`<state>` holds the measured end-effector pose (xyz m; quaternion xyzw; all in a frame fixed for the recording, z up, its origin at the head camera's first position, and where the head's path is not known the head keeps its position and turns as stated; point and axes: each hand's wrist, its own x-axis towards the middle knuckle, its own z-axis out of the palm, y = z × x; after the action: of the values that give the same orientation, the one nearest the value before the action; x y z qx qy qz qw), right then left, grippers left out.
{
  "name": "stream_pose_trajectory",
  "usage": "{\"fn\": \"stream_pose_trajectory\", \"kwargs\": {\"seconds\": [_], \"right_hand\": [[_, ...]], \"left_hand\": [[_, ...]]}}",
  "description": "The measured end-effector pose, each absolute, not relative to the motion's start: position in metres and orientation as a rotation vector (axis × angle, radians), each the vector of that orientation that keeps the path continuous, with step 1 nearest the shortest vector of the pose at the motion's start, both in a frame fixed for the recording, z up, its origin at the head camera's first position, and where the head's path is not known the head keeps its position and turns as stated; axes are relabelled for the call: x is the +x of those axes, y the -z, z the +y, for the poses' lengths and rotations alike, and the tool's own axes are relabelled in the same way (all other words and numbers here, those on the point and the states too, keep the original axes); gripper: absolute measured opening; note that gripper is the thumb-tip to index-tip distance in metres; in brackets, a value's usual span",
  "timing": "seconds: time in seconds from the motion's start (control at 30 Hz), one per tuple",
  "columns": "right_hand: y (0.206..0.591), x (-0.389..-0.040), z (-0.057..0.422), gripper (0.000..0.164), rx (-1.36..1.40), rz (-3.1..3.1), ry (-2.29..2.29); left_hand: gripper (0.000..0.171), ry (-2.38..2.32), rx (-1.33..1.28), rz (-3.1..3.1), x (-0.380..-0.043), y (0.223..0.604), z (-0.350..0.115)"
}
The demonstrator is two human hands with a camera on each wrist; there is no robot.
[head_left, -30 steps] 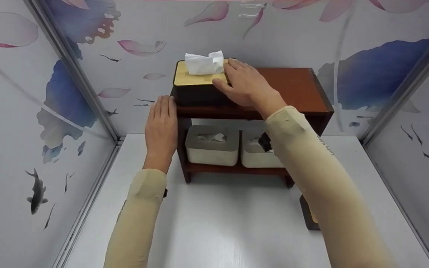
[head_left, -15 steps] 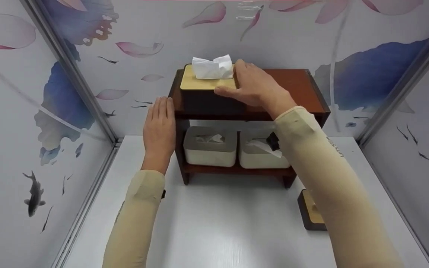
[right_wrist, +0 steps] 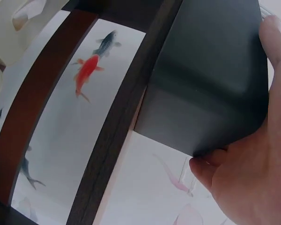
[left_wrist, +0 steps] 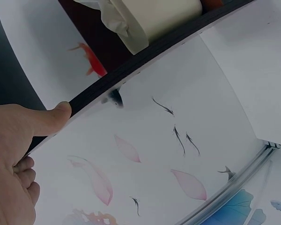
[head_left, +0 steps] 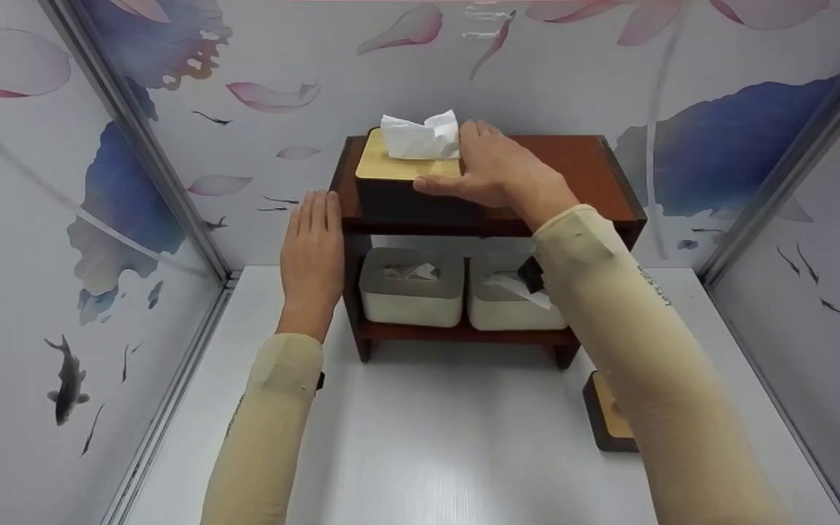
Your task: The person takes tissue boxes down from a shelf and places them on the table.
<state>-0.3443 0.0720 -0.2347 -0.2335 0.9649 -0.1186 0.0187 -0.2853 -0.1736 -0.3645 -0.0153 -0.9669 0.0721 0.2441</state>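
My right hand (head_left: 504,164) grips the right end of a black tissue box (head_left: 398,198) with a yellow wooden lid, thumb along the front and fingers toward the back. White tissue (head_left: 420,138) sticks up from the lid slot. The box sits on the left part of the top board of a brown wooden two-tier shelf (head_left: 566,171). In the right wrist view the black box (right_wrist: 206,89) lies between thumb and fingers. My left hand (head_left: 313,251) holds the shelf's left side panel. The left wrist view has its thumb (left_wrist: 54,117) on one side of the panel edge, the fingers on the other.
Two beige tissue boxes with grey lids, one left (head_left: 411,306) and one right (head_left: 511,315), stand on the lower tier. Another black wood-lidded box (head_left: 609,423) lies on the white table (head_left: 420,452), partly behind my right sleeve. Printed walls enclose the table.
The black tissue box has moved right from the shelf's left end and slightly toward me, along with my right hand, whose fingers now reach down its right end. The left hand stays.
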Motion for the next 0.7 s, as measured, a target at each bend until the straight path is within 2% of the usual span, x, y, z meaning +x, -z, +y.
{"fn": "stream_pose_trajectory", "kwargs": {"seconds": [0.47,0.7], "right_hand": [[0.2332,-0.3465,0.0735,0.114,-0.775,2.964,0.366],[0.2311,-0.3476,0.0716,0.128,-0.731,2.930,0.200]], "left_hand": [[0.069,-0.162,-0.063,-2.622,-0.2853,0.3648,-0.1733],[0.068,-0.164,-0.065,-2.622,-0.2851,0.3652,-0.1749]]}}
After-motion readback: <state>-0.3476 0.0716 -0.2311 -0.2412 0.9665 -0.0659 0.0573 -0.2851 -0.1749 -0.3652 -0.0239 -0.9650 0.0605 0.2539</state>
